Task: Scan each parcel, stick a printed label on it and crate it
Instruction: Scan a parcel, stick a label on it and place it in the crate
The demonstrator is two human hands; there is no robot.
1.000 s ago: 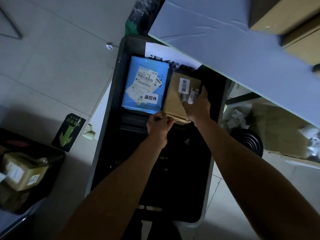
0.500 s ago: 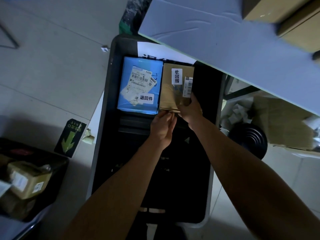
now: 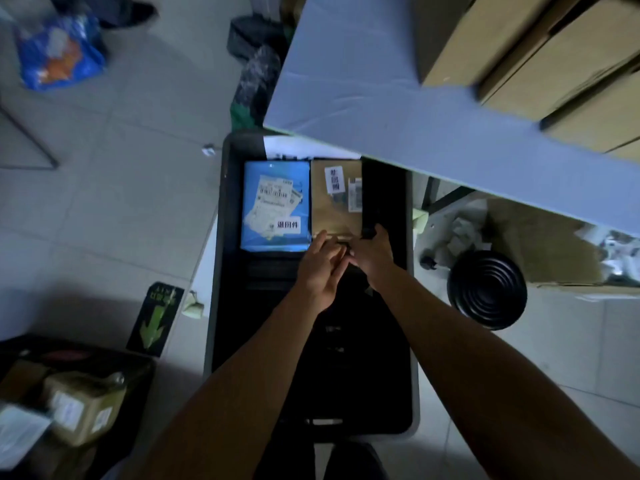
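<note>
Two labelled parcels already lie flat in the black plastic crate (image 3: 221, 258), the blue plastic one (image 3: 275, 206) beside the brown paper one (image 3: 334, 206), whose near edge both hands' loose fingers (image 3: 320, 239) touch, while more brown parcels (image 3: 83, 407) probably wait nearby.

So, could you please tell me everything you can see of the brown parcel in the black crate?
The brown parcel looks like a flat kraft-paper package. It lies flat at the far end of the black crate, right beside the blue parcel. It carries a white label with bold black characters near its top and a smaller barcode sticker at its right edge. A table edge overhangs its far end. The left hand has straight fingers at its near edge; the right hand is at its near right corner, grip unclear.
</note>
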